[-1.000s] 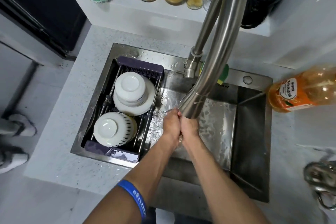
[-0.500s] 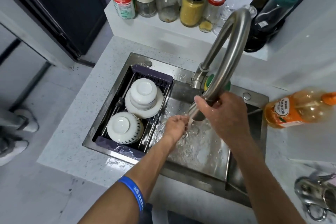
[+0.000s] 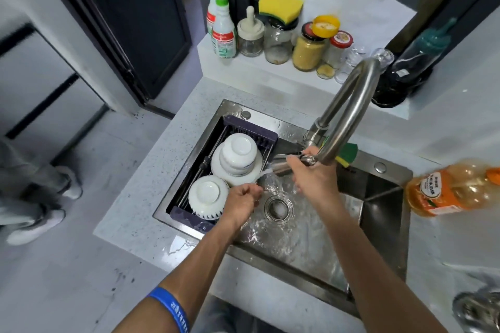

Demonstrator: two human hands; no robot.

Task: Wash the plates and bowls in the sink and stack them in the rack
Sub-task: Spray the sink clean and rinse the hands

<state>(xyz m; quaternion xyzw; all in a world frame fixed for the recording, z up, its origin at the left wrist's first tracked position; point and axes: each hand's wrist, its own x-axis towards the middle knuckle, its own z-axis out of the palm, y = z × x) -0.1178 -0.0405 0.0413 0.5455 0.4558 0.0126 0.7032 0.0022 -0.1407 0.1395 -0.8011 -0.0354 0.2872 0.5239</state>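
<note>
A dark rack [image 3: 251, 127] fills the left end of the steel sink [image 3: 378, 197]. In it, upturned white bowls [image 3: 239, 153] are stacked on a white plate [image 3: 219, 167], and another upturned white bowl [image 3: 207, 194] lies nearer me. My right hand [image 3: 311, 176] grips the faucet's spray head [image 3: 280, 167], which points left and sends water toward the rack's edge. My left hand [image 3: 240, 200] is curled beside the front bowl, under the stream, with nothing visible in it. The basin holds only running water around the drain [image 3: 278, 208].
The tall faucet arch [image 3: 349, 105] rises over the sink. A green and yellow sponge [image 3: 347, 154] lies behind it. An orange bottle [image 3: 449, 192] lies on the right counter. Jars [image 3: 308, 48] and a spray bottle [image 3: 223, 32] line the back ledge. Another person's feet [image 3: 35, 224] are at left.
My hands parted from under the spout. The right hand took the spray head and swung it left toward the rack. The left hand moved left beside the front bowl.
</note>
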